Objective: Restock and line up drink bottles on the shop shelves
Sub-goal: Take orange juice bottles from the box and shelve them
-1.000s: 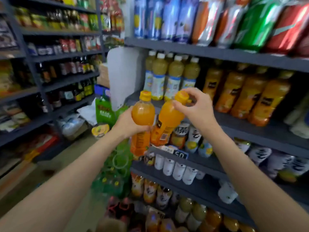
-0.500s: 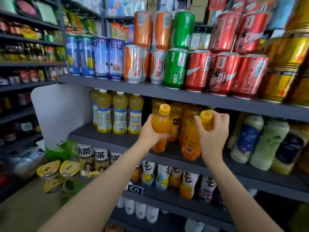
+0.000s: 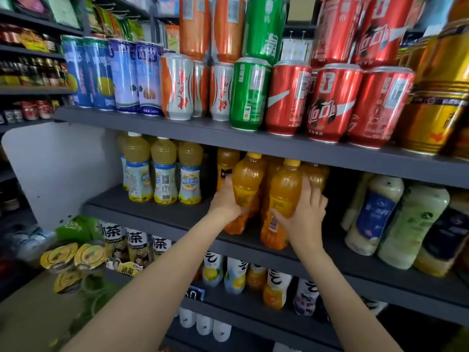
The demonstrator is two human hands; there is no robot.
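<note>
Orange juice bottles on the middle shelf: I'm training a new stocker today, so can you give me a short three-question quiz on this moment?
1. True or false: each of the two hands grips its own orange juice bottle.
2. Multiple choice: what stands on the shelf right above the orange juice bottles? A) cans B) cartons C) glass jars
3. Fill in: to the left of the held bottles stand three pale yellow bottles with ____ caps.

Key:
1. True: the left hand grips the left orange bottle, the right hand the right orange bottle.
2. A: red cans and a green can.
3. White, on the pale yellow bottles.
</note>
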